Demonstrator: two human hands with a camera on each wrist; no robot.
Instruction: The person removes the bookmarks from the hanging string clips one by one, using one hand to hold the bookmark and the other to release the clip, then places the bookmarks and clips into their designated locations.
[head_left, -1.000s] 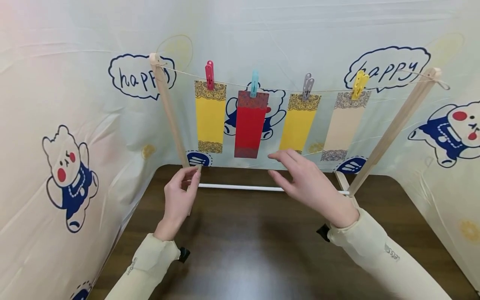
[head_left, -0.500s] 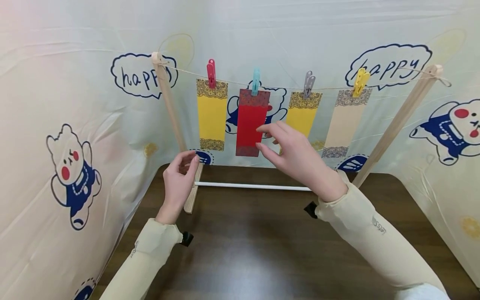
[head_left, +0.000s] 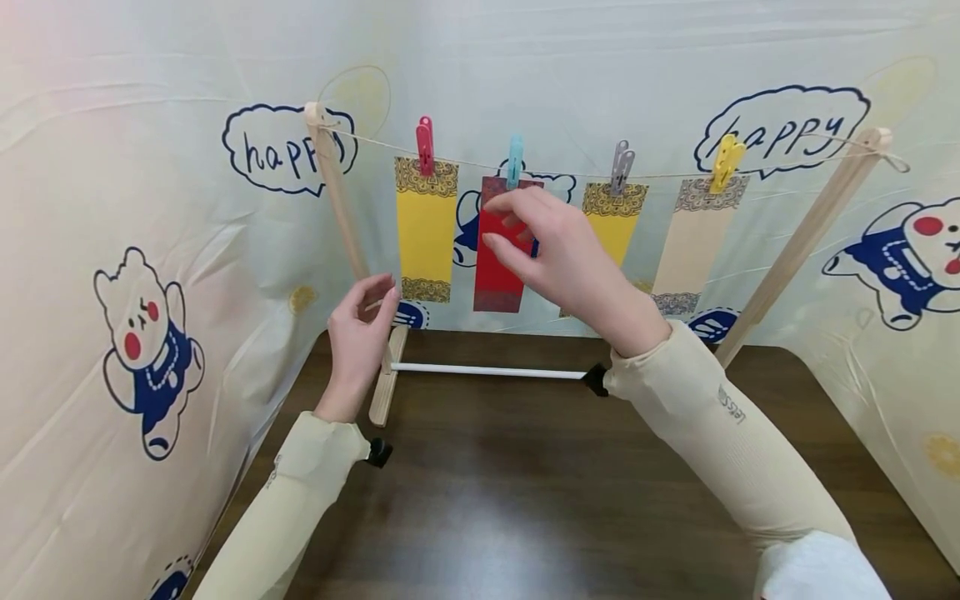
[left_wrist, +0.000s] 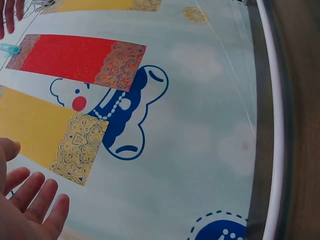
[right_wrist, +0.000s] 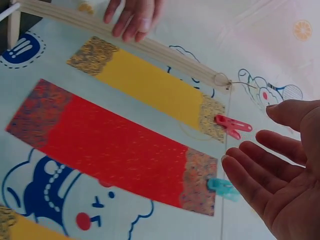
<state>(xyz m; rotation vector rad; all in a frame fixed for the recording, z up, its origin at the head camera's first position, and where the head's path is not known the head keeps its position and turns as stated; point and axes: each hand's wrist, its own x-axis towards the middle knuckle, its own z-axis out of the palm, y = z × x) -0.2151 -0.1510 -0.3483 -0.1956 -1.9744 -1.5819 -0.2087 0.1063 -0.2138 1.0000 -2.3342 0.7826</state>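
Note:
A string holds several patterned paper strips by clothespins. My right hand hovers before the red strip, thumb and fingers apart, holding nothing. In the right wrist view the fingers lie close to the teal clothespin; whether they touch cannot be told. My left hand is lower, near the left wooden post, fingers bent loosely with nothing between them. Left of the red strip hangs a yellow strip under a red clothespin.
Right of the red strip hang a second yellow strip under a grey clothespin and a beige strip under a yellow clothespin. A white rod runs low across the frame, above the brown table. A printed cloth stands behind.
My right hand has risen and moved left, from below the right-hand yellow strip to in front of the red strip. The left hand has risen slightly. The strips hang as before.

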